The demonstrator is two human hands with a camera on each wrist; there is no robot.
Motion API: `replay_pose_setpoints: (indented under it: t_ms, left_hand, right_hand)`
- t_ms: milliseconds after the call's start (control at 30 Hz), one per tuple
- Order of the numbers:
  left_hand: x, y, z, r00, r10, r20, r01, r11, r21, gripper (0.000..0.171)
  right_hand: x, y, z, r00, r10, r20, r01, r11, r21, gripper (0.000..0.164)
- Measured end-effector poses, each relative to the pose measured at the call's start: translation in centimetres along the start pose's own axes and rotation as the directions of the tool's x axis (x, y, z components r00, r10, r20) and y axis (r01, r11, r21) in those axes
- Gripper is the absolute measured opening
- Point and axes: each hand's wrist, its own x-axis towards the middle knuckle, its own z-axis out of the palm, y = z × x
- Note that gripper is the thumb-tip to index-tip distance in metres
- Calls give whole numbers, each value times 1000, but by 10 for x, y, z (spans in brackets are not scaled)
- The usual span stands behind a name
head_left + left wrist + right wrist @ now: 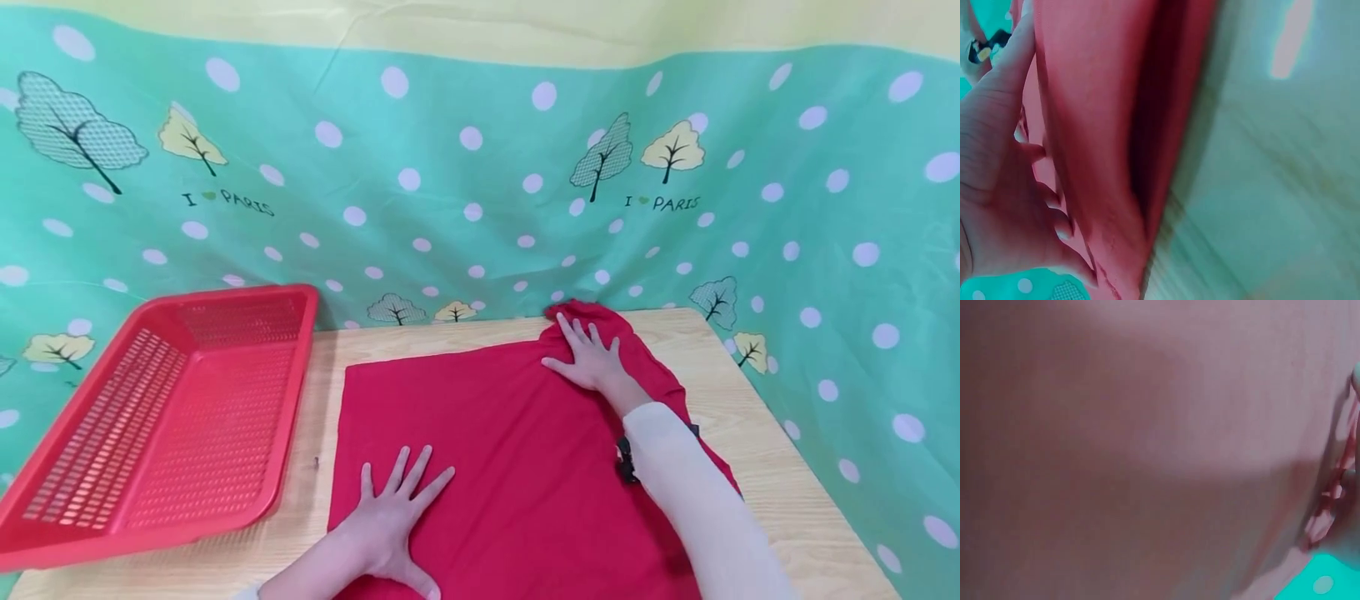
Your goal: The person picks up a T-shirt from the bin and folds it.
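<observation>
A red cloth, perhaps a garment, lies spread over the wooden table, mostly smooth with its far right corner bunched up. My left hand rests on its near left part with fingers spread. Farther off, my right hand lies with fingers fanned out near the bunched corner. In the left wrist view the left hand touches the cloth, whose edge shows a dark fold. Blurred cloth fills most of the right wrist view, with part of the right hand at the right edge.
At the left stands a red plastic basket with slotted sides. A green dotted curtain hangs behind and to the right of the table. Bare wood of the table shows at the right, and a tiny dark spot beside the basket.
</observation>
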Motion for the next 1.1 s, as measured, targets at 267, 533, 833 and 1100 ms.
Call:
replay_pose_setpoints:
  t_ms: [267,533,833,1100]
  left_hand:
    - [-6,-8,-6,1000,-10,-10,9,999,-50,126]
    - [-28,-25,-5,995,60,-81,-62,998,-20,118]
    - [-58,-35,-2,787,485,-381,-416,873,254,52]
    - [-67,-41,6,696,642,-322,-638,758,134,23]
  right_hand:
    - [-53,15,-26,985,-171,35,172,985,-13,83]
    - [-125,52,-35,881,-467,-76,448,875,-186,42]
    - [-195,75,-45,837,-546,48,546,824,-152,33]
    - [-228,85,-48,828,-486,280,515,856,-38,23]
